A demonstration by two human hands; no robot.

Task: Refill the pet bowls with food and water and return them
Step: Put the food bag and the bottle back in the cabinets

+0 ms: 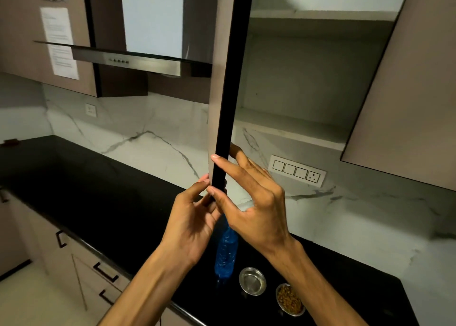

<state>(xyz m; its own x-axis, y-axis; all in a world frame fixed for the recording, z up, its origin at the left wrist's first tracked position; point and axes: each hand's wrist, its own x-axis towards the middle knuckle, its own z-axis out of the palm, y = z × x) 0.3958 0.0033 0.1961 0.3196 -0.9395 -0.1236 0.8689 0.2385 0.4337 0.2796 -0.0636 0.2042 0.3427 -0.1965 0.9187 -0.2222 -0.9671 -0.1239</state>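
While both hands grip the dark-edged cabinet door (223, 118), left hand (190, 217) at 9 o'clock of right hand (251, 200), brown kibble fills one steel bowl (290, 300); the other round steel bowl (252, 281) gleams at 3 o'clock of a blue plastic bottle (225, 254).

Counter (98, 190) is glossy black stone, super reflective. Backsplash (148, 133) behind the counter looks like polished white marble with grey veins. On the counter, both bowls are shiny steel: the empty bowl (252, 280) and the food bowl (290, 300) beside it. Bottle (225, 251) is crinkly clear blue plastic. Cabinet door (223, 79) above the counter is matt laminate with a black edge. Hood (138, 61) is brushed metal.
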